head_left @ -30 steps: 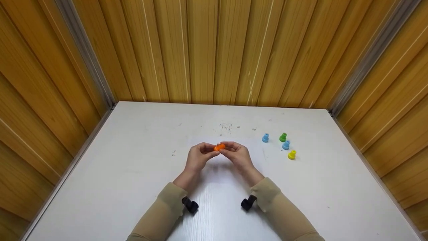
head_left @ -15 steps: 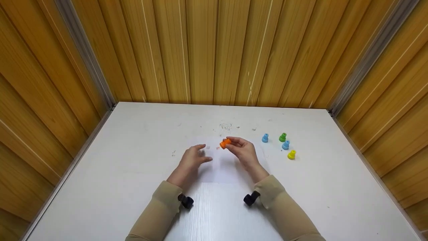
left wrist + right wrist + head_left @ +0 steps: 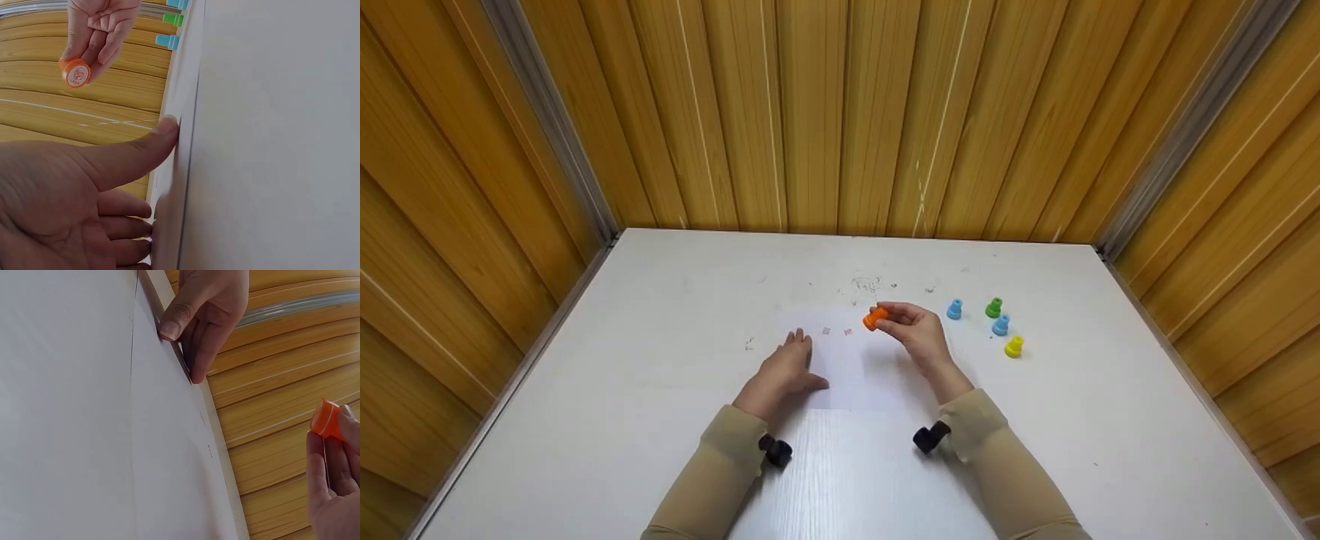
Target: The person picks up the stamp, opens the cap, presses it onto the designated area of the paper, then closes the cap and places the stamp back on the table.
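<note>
My right hand pinches a small orange toy stamp between thumb and fingers, raised over the paper. In the left wrist view the round face of the orange stamp shows a reddish printed figure. My left hand rests on the left part of a white sheet of paper, fingers stretched out and thumb spread. Two small stamped marks are on the sheet: a greyish mark and an orange-red mark to its right.
Right of the paper stand a blue stamp, a green stamp, a second blue stamp and a yellow stamp. Dark smudges mark the white table behind the sheet. Wood-patterned panels enclose it.
Both hands were together at the orange stamp. The left hand let go and came down onto the paper; the right hand moved right with the stamp, uncovering the two marks.
</note>
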`<state>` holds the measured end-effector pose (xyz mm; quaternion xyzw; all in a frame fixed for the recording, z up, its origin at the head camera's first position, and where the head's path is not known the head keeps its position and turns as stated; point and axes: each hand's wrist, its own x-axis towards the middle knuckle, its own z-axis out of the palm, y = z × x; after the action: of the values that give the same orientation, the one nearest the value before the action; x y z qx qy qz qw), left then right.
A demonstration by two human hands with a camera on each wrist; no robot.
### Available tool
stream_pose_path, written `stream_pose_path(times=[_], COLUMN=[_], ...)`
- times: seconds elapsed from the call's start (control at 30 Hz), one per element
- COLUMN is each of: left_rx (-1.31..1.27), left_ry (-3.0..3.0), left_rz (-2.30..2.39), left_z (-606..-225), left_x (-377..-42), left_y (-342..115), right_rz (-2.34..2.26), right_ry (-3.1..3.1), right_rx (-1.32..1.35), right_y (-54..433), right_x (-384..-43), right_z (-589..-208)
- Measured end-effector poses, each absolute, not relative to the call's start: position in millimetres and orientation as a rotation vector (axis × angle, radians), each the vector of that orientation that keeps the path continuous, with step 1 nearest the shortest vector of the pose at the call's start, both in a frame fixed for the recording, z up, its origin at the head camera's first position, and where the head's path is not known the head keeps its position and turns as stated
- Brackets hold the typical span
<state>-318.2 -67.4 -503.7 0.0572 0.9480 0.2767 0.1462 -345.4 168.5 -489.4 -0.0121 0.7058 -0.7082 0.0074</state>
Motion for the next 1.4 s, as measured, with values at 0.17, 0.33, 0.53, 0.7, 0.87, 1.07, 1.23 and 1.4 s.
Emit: stream_pose_path(times=[0.17, 0.33, 0.53, 0.7, 0.87, 1.07, 1.23, 1.4], left_rx=[0.186, 0.215, 0.224, 0.224, 0.213, 0.200, 0.214, 0.233], left_ry=[2.745, 2.752, 2.759, 2.762, 2.760, 2.750, 2.751, 2.771], left_rz=[0.760, 0.769, 0.769, 0.768, 0.765, 0.766, 0.753, 0.728], left_z=[-503.8, -502.7, -503.0, -502.8, -503.3, -502.6, -502.3, -502.4], left_x=[-316.7, -314.9, -315.2, -313.9, -313.7, -314.1, -315.5, -315.6], left_y=[-68.3, -69.7, -70.0, -69.3, -69.1, -68.9, -69.4, -69.4], right_rz=[-2.135, -2.047, -1.884, -1.820, -1.751, -1.654, -1.643, -1.663], right_ry=[2.280, 2.379, 2.571, 2.665, 2.757, 2.782, 2.760, 2.750], right_rx=[-0.056, -0.121, -0.037, 0.055, 0.134, 0.258, 0.308, 0.313], right_y=[173.9, 187.3, 222.6, 257.2, 280.7, 291.7, 294.4, 295.8], right_x=[-345.5, -348.5, -358.3, -364.9, -368.8, -371.4, -371.6, -371.5], right_z=[-486.2, -481.4, -476.7, -480.3, -491.7, -503.2, -507.5, -509.8])
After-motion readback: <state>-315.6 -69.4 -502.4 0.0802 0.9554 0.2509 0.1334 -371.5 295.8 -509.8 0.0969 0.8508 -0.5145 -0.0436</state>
